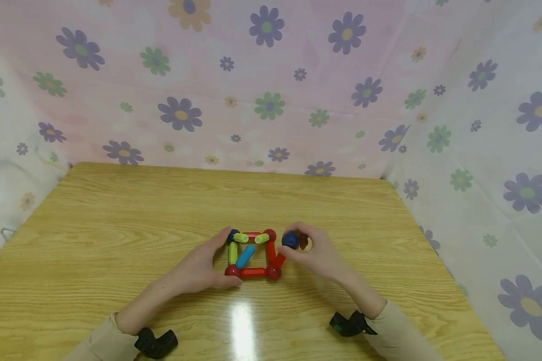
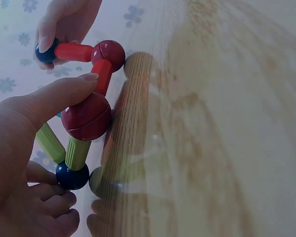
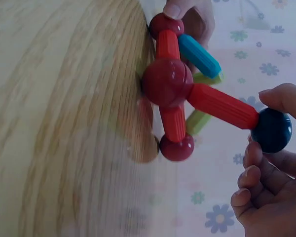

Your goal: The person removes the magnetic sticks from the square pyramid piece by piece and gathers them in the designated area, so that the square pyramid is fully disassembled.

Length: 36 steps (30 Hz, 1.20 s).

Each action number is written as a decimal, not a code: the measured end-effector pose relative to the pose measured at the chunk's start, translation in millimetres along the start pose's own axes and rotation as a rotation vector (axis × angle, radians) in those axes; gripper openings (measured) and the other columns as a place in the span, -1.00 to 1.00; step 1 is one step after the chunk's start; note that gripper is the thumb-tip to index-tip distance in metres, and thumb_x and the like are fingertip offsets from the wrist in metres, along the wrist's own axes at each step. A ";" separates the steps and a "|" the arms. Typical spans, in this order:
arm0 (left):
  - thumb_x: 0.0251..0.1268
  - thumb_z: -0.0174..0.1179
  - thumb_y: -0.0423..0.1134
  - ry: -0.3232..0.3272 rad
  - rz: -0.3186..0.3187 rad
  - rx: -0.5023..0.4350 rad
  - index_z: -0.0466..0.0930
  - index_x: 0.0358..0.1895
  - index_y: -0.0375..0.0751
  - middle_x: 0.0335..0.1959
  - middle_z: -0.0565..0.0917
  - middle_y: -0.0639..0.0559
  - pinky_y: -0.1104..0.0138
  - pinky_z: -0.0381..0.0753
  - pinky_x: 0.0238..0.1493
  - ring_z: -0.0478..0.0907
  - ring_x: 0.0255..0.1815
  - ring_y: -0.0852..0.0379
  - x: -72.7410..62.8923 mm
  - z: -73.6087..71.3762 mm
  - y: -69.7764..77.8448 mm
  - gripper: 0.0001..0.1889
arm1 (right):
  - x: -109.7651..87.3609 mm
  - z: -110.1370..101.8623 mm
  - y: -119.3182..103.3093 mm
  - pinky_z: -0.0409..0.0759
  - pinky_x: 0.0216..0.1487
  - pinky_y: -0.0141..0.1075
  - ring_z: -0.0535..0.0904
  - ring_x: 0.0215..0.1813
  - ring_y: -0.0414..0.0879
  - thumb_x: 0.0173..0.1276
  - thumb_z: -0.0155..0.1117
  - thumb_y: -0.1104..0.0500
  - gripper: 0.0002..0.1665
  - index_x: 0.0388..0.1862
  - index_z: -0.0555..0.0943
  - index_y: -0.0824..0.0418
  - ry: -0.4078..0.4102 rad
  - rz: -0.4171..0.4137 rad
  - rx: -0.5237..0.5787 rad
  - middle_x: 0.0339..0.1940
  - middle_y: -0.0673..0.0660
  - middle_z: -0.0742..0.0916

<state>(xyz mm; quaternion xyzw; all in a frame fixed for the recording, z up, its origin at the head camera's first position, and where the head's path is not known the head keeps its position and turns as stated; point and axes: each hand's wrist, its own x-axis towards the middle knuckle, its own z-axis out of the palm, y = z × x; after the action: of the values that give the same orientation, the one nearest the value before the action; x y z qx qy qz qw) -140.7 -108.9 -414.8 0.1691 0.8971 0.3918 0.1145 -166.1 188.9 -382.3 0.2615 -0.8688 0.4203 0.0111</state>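
Note:
A square base of building-toy rods and balls lies on the table, with a red rod point(image 1: 253, 272) along its near side and a green rod point(image 1: 233, 253) at its left. More rods rise from its corners: a blue rod point(image 3: 200, 55), two green ones and a red rod point(image 3: 224, 106). My left hand point(image 1: 198, 265) spans the left side, its thumb on the near-left red ball point(image 2: 87, 117) and its fingers by the far-left dark blue ball point(image 2: 72, 176). My right hand point(image 1: 318, 253) pinches a dark blue ball point(image 3: 271, 130) at the top of the upright red rod, which leans right.
The wooden table point(image 1: 117, 210) extends around the structure on all sides. A flowered cloth point(image 1: 235, 85) hangs behind it and along both sides. Black wrist mounts point(image 1: 155, 343) sit at both cuffs.

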 end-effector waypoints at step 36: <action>-0.06 0.54 0.18 -0.006 0.024 -0.022 -0.05 0.63 -0.13 0.63 0.05 0.02 -0.12 0.19 0.50 0.06 0.60 -0.14 -2.4 -2.5 -0.9 0.24 | -11.7 -24.3 45.5 0.56 -0.18 -0.30 0.56 -0.26 -0.15 0.14 0.38 0.38 -0.68 -0.09 0.66 0.20 -0.215 -0.014 0.010 -0.17 -0.02 0.70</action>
<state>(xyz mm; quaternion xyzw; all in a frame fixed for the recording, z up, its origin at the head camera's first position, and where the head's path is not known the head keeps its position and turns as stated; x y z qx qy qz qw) -139.6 -112.1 -413.6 0.1798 0.8902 0.4026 0.1144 -182.0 235.2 -402.3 0.3113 -0.8611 0.3939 -0.0806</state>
